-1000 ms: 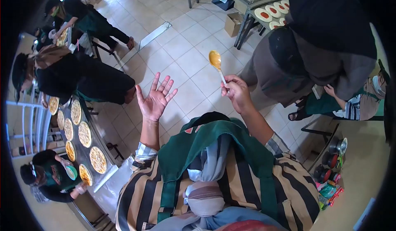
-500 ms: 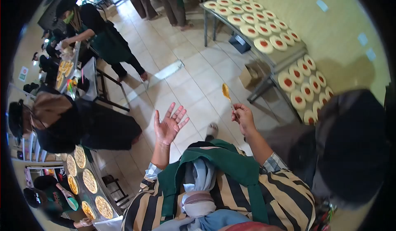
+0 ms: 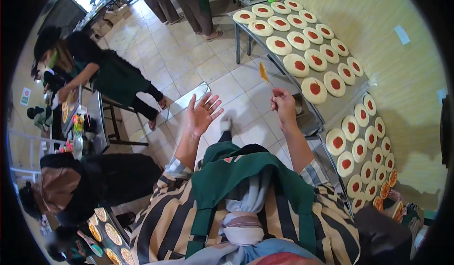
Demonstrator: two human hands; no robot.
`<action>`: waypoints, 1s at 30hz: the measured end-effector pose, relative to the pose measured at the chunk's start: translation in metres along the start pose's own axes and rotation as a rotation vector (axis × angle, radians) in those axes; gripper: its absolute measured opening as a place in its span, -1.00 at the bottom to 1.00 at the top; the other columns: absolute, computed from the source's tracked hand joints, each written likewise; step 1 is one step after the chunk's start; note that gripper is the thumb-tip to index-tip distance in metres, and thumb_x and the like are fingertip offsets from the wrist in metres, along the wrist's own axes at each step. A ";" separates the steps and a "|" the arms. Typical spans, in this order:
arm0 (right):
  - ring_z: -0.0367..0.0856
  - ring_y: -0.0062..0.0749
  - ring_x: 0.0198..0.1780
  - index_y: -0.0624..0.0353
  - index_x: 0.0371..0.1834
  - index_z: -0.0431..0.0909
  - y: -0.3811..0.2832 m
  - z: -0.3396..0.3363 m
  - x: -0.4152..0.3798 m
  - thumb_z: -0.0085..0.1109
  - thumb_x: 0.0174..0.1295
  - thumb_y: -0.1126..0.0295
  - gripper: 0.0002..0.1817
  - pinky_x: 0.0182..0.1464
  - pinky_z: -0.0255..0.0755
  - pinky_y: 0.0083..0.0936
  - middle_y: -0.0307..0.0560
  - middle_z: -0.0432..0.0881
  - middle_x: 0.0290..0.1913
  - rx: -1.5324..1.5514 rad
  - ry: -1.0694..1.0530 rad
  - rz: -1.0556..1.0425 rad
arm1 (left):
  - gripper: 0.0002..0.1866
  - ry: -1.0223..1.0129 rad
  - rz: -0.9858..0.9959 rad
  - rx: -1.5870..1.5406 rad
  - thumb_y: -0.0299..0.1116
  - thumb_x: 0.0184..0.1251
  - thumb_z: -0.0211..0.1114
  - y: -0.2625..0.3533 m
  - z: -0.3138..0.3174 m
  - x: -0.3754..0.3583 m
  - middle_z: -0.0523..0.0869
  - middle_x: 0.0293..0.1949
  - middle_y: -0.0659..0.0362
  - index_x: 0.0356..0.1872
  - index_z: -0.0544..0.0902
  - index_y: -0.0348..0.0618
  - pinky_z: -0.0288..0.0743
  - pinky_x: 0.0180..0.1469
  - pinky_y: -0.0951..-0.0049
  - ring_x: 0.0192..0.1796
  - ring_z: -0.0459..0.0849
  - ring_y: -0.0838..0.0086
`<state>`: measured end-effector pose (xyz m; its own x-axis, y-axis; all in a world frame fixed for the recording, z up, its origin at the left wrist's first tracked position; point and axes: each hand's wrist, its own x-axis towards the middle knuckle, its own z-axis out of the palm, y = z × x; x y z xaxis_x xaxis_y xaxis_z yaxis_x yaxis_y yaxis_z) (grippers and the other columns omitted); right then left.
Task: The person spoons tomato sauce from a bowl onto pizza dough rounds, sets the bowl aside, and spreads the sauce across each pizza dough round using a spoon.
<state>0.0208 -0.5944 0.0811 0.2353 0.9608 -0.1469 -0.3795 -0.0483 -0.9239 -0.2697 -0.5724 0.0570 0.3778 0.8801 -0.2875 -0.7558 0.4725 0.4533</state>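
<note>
Plainly, spoon point(image 3: 263, 71) juts forward from right hand point(image 3: 284, 107), pinched there; left hand point(image 3: 203, 117) splayed.

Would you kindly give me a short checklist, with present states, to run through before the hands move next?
1. Spoon held in the right hand: ok.
2. Yellow-orange coating on the spoon's bowl: ok.
3. Left hand free: ok, palm open, holding nothing.
4. Spoon over the dough rounds: not ok, it shows against the tiled floor.
5. Red patches on the nearest rounds: ok.
6. Spoon free of drips: cannot tell.
</note>
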 end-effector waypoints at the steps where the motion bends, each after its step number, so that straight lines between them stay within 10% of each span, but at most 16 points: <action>1: 0.37 -0.63 -0.53 0.30 -0.11 0.46 0.000 -0.007 0.014 -0.03 0.15 0.65 -0.76 -0.50 0.28 -0.69 -0.16 0.49 -0.36 -0.016 0.039 -0.003 | -0.27 -0.001 -0.047 0.048 0.21 0.37 0.04 0.006 0.002 0.031 0.45 0.23 -0.01 0.32 0.28 -0.17 0.30 0.34 -0.03 0.29 0.43 0.15; 14: 0.34 -0.77 -0.54 0.23 -0.14 0.52 -0.049 -0.055 0.251 0.04 0.20 0.62 -0.82 -0.51 0.21 -0.80 -0.25 0.55 -0.38 -0.176 0.491 -0.028 | 0.13 0.378 -0.144 0.296 0.41 0.19 0.09 0.066 0.000 0.576 0.05 0.46 -0.13 0.50 -0.17 -0.20 -0.02 0.44 -0.17 0.47 0.12 0.07; 21: 0.37 -0.74 -0.53 0.29 -0.15 0.50 -0.054 -0.069 0.308 0.03 0.20 0.63 -0.83 -0.50 0.23 -0.76 -0.25 0.52 -0.40 -0.216 0.568 0.021 | 0.06 0.501 -0.132 0.174 0.46 0.20 -0.03 0.084 0.009 0.644 0.16 0.43 -0.13 0.43 0.08 -0.30 0.01 0.44 -0.09 0.47 0.15 0.10; 30: 0.35 -0.72 -0.53 0.26 -0.13 0.50 -0.064 -0.056 0.394 0.02 0.23 0.62 -0.83 -0.49 0.25 -0.76 -0.25 0.51 -0.39 -0.342 0.486 0.077 | -0.14 0.148 -0.187 -0.074 0.35 0.39 -0.29 0.088 0.023 0.664 0.30 0.41 -0.04 0.40 0.24 -0.22 0.05 0.47 -0.02 0.45 0.25 0.06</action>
<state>0.1883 -0.2280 0.0628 0.6314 0.7200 -0.2880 -0.1208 -0.2756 -0.9537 -0.0730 0.0549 -0.0747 0.4361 0.7591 -0.4834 -0.7193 0.6168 0.3196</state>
